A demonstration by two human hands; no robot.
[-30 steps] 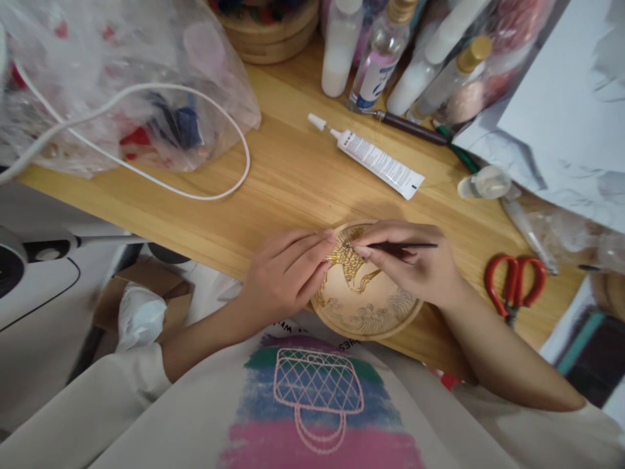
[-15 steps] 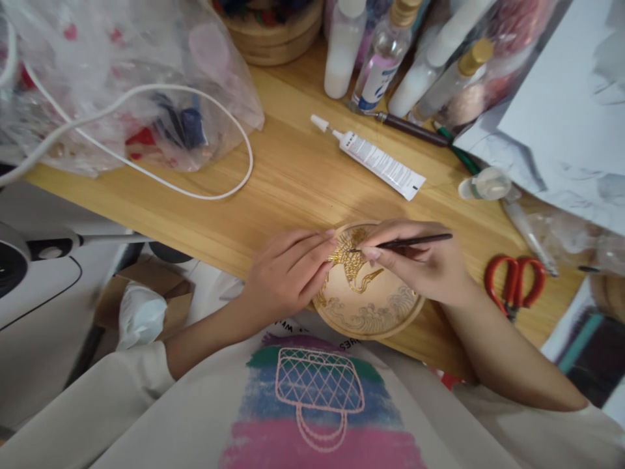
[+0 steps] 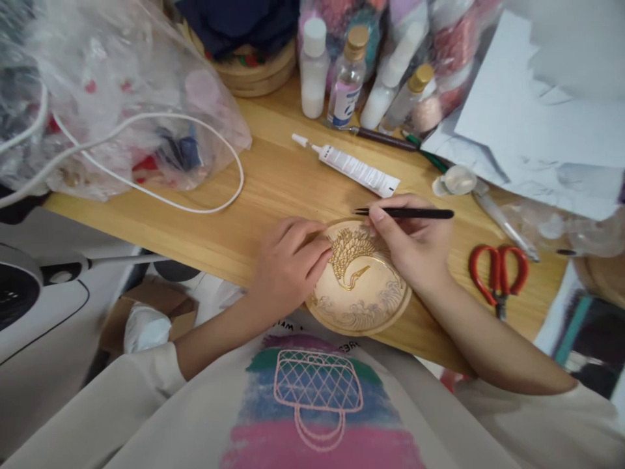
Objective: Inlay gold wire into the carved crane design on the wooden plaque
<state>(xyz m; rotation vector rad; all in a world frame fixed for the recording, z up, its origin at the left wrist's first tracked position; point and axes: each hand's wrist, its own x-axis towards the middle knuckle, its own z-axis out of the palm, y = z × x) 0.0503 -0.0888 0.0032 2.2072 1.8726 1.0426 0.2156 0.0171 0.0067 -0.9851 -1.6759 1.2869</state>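
A round wooden disc (image 3: 336, 296) lies at the table's front edge, with gold wire forming a bird-like shape on it and wave lines drawn along its lower part. My left hand (image 3: 291, 264) rests on the disc's left rim, fingers curved and slightly apart, holding nothing that shows. Dark tweezers (image 3: 420, 213) are pinched in my right hand (image 3: 417, 244) over the disc's upper right rim. Their tips point left, just above the rim. Part of the disc is hidden under both hands.
A glue tube (image 3: 361, 170) lies behind the disc. Red-handled pliers (image 3: 499, 277) are on the right. Bottles (image 3: 346, 91) and papers (image 3: 541, 117) stand or lie at the back. A plastic bag (image 3: 146, 98) and a white cable (image 3: 229, 202) occupy the left.
My right hand has lifted the tweezers from the gold wire to the disc's upper edge, and the tweezers lie more level. The camera view has shifted slightly.
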